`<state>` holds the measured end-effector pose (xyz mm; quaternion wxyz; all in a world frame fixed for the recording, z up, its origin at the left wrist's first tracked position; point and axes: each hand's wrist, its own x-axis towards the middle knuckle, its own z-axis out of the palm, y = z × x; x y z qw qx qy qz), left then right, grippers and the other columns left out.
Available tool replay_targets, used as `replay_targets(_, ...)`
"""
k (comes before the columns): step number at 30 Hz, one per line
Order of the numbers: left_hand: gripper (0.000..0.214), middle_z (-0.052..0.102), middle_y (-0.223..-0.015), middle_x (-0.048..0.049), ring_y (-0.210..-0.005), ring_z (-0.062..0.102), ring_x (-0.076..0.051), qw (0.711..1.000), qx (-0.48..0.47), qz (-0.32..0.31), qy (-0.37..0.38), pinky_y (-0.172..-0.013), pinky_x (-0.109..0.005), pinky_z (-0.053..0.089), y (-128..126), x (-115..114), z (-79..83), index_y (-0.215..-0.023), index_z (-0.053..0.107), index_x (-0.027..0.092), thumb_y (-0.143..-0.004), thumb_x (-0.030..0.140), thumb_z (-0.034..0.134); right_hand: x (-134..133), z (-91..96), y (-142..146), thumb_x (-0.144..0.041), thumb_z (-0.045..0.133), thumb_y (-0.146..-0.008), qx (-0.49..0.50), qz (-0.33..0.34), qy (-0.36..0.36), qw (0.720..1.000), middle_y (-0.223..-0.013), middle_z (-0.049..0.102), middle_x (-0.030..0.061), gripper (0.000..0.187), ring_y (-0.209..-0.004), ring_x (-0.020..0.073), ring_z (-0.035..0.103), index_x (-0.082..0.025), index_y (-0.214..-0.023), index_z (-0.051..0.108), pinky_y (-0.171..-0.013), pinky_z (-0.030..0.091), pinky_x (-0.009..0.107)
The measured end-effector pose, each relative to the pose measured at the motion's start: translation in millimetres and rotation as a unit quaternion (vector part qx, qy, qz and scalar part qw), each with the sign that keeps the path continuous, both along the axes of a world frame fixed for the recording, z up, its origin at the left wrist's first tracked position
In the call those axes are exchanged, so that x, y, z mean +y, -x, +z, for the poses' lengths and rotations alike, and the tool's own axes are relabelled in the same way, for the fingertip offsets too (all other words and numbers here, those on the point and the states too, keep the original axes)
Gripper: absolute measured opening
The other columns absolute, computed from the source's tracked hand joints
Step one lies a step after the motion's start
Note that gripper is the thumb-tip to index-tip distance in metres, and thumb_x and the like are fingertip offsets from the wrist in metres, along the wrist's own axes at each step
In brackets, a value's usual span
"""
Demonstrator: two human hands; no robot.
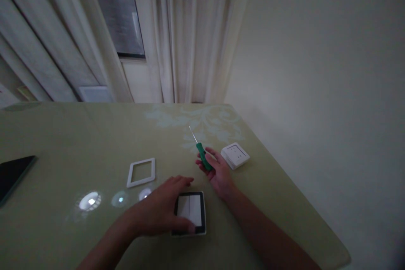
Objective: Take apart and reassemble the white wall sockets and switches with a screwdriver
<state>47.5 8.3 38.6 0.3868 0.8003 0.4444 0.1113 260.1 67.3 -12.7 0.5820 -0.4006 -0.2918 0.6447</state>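
My right hand (220, 175) is grasping the screwdriver (200, 150) by its green handle, the shaft pointing away over the table (79, 143). My left hand (161, 210) is spreading over the switch (196, 209), which is lying nearest me; whether it is gripping, I cannot tell. The frame (130, 175) is lying to the left, the socket (236, 155) just beside my right hand. My left hand is hiding the switch's left side; the picture's edge is cutting off a dark slab (14, 176), and a curtain (186, 33) is hanging behind.

The table (88, 135) carries 1 frame (141, 182), a switch (195, 210), socket (236, 156) and dark slab (14, 174).
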Motion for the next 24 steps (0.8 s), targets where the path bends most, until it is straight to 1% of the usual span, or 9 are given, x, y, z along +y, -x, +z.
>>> replay_targets(2,0.083,0.068,-0.136,-0.0107,-0.126,0.062,-0.037,1.0,-0.014,-0.007,-0.021,-0.111,-0.053,0.049,-0.1,-12.1,-7.1,-0.139,0.063,0.025,-0.064,0.041,0.095,-1.7,2.9,-1.5,-0.042,0.096,-0.062,-0.002,0.038,0.002,0.999,-0.095,0.078,0.0021,0.061,-0.081,0.017,0.076,-0.02,-0.112,0.069,-0.076,0.063,0.029)
replay_targets(3,0.077,0.069,-0.129,-0.0089,-0.12,0.064,-0.036,0.999,-0.019,-0.004,-0.029,-0.107,-0.052,0.052,-1.0,-16.2,-10.8,-0.133,0.065,0.025,-0.063,0.037,0.095,-2.6,3.9,-2.6,-0.039,0.094,-0.063,-0.008,0.053,0.002,0.999,-0.091,0.075,0.0006,0.058,-0.076,0.015,0.073,-0.019,-0.111,0.071,-0.072,0.061,0.027)
replay_targets(6,0.068,0.066,-0.122,-0.0066,-0.112,0.066,-0.032,0.996,-0.057,0.043,-0.05,-0.099,-0.046,0.056,-2.9,-21.6,-22.7,-0.13,0.061,0.026,-0.068,0.027,0.088,-6.6,6.2,-6.8,-0.04,0.09,-0.07,-0.036,0.078,0.001,0.996,-0.073,0.064,-0.0052,0.045,-0.06,0.0097,0.059,-0.019,-0.104,0.07,-0.053,0.048,0.02)
replay_targets(9,0.069,0.061,-0.128,-0.0066,-0.117,0.065,-0.03,0.984,-0.12,0.106,-0.071,-0.1,-0.044,0.056,-1.0,-20.2,-35.8,-0.136,0.053,0.029,-0.074,0.022,0.083,-14.6,9.9,-10.2,-0.043,0.093,-0.072,-0.084,0.107,-0.002,0.991,-0.069,0.06,-0.0065,0.044,-0.056,0.0091,0.051,-0.02,-0.097,0.065,-0.049,0.039,0.02)
replay_targets(13,0.067,0.058,-0.13,-0.0056,-0.12,0.065,-0.03,0.97,-0.171,0.149,-0.084,-0.102,-0.044,0.057,2.0,-19.1,-46.6,-0.136,0.052,0.032,-0.077,0.02,0.082,-26.9,13.1,-10.4,-0.048,0.099,-0.066,-0.238,0.192,-0.019,0.952,-0.092,0.067,-0.0006,0.061,-0.072,0.0141,0.06,-0.02,-0.108,0.064,-0.06,0.047,0.024)
replay_targets(15,0.068,0.057,-0.132,-0.0057,-0.122,0.064,-0.03,0.964,-0.189,0.163,-0.096,-0.103,-0.045,0.057,1.3,-21.0,-46.9,-0.137,0.052,0.032,-0.078,0.018,0.081,-30.8,12.5,-8.4,-0.047,0.101,-0.062,-0.281,0.206,-0.026,0.937,-0.098,0.068,0.0016,0.068,-0.083,0.0183,0.064,-0.02,-0.11,0.062,-0.069,0.051,0.027)
replay_targets(17,0.067,0.056,-0.135,-0.0065,-0.125,0.063,-0.03,0.956,-0.206,0.176,-0.112,-0.107,-0.047,0.056,-0.6,-23.4,-44.7,-0.14,0.051,0.033,-0.08,0.017,0.078,-33.6,11.6,-5.5,-0.045,0.102,-0.058,-0.289,0.204,-0.027,0.935,-0.095,0.067,0.0006,0.068,-0.084,0.0189,0.063,-0.02,-0.106,0.06,-0.07,0.052,0.028)
replay_targets(21,0.057,0.056,-0.137,-0.0082,-0.129,0.062,-0.032,0.937,-0.23,0.236,-0.118,-0.112,-0.052,0.053,-4.4,-25.8,-39.8,-0.139,0.052,0.032,-0.088,0.026,0.076,-40.0,13.1,1.1,-0.041,0.102,-0.061,-0.253,0.192,-0.045,0.947,-0.079,0.059,-0.006,0.059,-0.069,0.0124,0.055,-0.022,-0.094,0.058,-0.061,0.047,0.023)
replay_targets(24,0.066,0.059,-0.142,-0.0098,-0.125,0.068,-0.033,0.91,-0.295,0.289,-0.036,-0.107,-0.052,0.058,-6.8,-26.0,-39.2,-0.144,0.048,0.031,-0.087,0.038,0.081,-45.3,15.1,4.6,-0.039,0.1,-0.066,-0.199,0.171,-0.059,0.963,-0.078,0.063,-0.0056,0.052,-0.069,0.0136,0.06,-0.023,-0.093,0.059,-0.063,0.051,0.023)
